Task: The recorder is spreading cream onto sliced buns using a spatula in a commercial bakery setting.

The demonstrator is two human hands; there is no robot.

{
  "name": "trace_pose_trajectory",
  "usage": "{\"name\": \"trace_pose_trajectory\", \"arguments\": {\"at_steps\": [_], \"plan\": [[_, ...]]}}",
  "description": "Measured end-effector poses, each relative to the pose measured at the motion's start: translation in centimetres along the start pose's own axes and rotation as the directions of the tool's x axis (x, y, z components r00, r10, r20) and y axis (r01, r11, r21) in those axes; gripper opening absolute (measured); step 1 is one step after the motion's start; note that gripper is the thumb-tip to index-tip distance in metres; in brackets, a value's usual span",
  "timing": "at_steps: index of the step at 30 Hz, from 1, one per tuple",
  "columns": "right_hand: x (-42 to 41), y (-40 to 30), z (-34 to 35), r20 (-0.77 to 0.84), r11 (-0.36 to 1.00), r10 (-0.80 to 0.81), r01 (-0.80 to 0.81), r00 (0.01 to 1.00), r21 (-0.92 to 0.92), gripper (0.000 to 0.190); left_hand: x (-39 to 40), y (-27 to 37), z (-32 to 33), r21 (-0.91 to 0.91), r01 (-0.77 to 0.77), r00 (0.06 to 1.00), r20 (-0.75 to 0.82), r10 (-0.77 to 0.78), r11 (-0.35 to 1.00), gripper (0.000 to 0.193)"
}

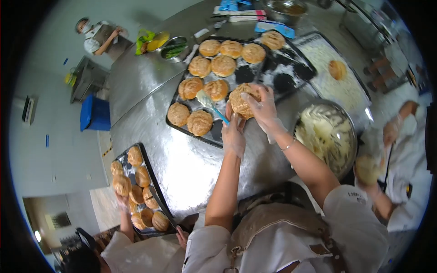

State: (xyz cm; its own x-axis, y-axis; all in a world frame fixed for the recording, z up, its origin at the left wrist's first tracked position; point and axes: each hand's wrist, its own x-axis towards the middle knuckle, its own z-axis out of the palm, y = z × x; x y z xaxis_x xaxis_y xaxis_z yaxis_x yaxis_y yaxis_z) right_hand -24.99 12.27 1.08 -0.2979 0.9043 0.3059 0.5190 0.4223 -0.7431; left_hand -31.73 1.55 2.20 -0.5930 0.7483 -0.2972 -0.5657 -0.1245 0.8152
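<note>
My left hand, in a clear plastic glove, holds a spatula with a blue handle and cream on its pale blade. Its fingers also touch the lower side of a round, crackled bun. My right hand, gloved too, grips that bun from the right, with thumb and fingers over its top. The bun is above the near right edge of a dark baking tray, where several golden buns sit in rows. The spatula blade hovers over buns on this tray. Right of my arms stands a metal bowl of pale cream.
A second dark tray holds one bun. Beyond it, a cream-smeared tray carries another bun piece. At left, a co-worker's hand holds a bun over a tray. Another co-worker's gloved hand works at right.
</note>
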Motion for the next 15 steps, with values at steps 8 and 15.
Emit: {"name": "trace_pose_trajectory", "arguments": {"at_steps": [8,15], "plan": [[-6.7,0.8,-16.3,0.063,0.277,0.384,-0.180,0.921,0.944,0.041,-10.4,-0.5,6.8,-0.037,0.202,0.949,0.255,-0.186,0.979,0.053],[-15.9,7.5,-26.2,0.392,-0.589,0.083,-0.273,0.916,0.761,0.070,-15.5,-7.3,10.7,0.584,-0.074,0.853,0.457,-0.252,0.808,0.043]]}}
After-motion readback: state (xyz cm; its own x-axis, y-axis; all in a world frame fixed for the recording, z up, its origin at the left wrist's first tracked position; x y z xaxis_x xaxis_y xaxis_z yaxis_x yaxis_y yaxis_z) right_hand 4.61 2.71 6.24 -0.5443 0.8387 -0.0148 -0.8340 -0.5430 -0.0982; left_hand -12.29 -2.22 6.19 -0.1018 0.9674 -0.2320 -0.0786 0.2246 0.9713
